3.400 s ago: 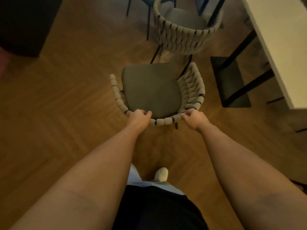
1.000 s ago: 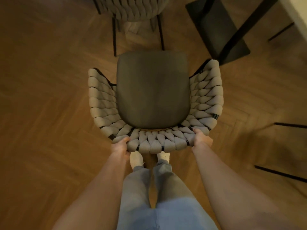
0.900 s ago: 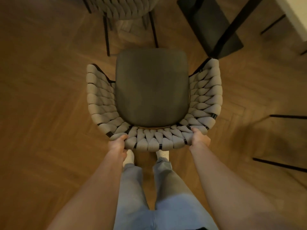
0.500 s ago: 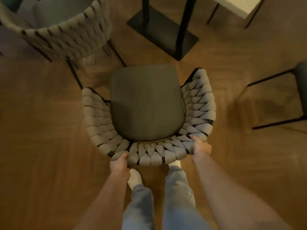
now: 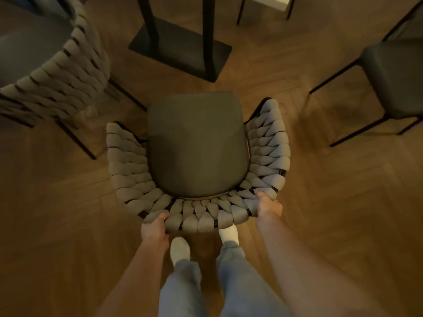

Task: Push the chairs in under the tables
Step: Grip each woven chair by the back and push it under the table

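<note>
A woven-back chair (image 5: 196,145) with a dark grey seat stands on the wood floor right in front of me, seat facing away. My left hand (image 5: 154,229) grips the left part of its curved backrest rim. My right hand (image 5: 267,207) grips the rim on the right. Beyond the chair's front edge stands the black table base (image 5: 180,51) with two upright black posts. A white tabletop corner (image 5: 267,2) shows at the top edge.
A second woven chair (image 5: 52,65) stands at the upper left, close to my chair's left arm. A dark stool-like chair (image 5: 393,76) on thin black legs is at the right. My feet in white socks (image 5: 180,248) are just behind the backrest.
Both hands have kept their grip on the backrest. The chair has turned and moved from beside the other woven chair to face the black table base, which is now nearer.
</note>
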### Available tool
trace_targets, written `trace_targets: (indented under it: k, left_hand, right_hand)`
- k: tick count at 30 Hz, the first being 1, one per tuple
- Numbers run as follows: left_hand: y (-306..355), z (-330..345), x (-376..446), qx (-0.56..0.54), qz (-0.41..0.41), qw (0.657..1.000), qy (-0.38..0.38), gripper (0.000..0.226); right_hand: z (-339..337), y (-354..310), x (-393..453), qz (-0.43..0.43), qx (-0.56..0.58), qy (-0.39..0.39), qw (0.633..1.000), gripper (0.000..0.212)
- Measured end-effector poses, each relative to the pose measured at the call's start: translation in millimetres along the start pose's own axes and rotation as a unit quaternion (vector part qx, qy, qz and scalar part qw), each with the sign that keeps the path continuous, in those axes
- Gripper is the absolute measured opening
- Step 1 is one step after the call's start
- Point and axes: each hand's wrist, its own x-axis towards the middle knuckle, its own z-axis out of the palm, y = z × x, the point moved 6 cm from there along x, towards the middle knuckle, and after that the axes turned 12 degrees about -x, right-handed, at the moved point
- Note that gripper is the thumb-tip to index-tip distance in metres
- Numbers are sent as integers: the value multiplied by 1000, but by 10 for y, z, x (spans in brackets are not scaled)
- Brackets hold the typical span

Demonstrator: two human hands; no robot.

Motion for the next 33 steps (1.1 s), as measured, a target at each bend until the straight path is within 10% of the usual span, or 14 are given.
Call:
trace_targets:
  k: [20, 30, 33]
  left_hand:
    - [1952, -274, 841, 195, 50, 979, -43, 45]
    - [2257, -283, 1075, 247, 100, 958, -103, 35]
    - [2319, -288, 976, 342, 109, 921, -150, 61]
  right_hand:
    - [1447, 807, -1038, 76, 138, 32, 987, 69]
    - [1673, 745, -1300, 75, 80, 62, 992, 78]
    - [1662, 693, -1410, 34, -10, 121, 992, 77]
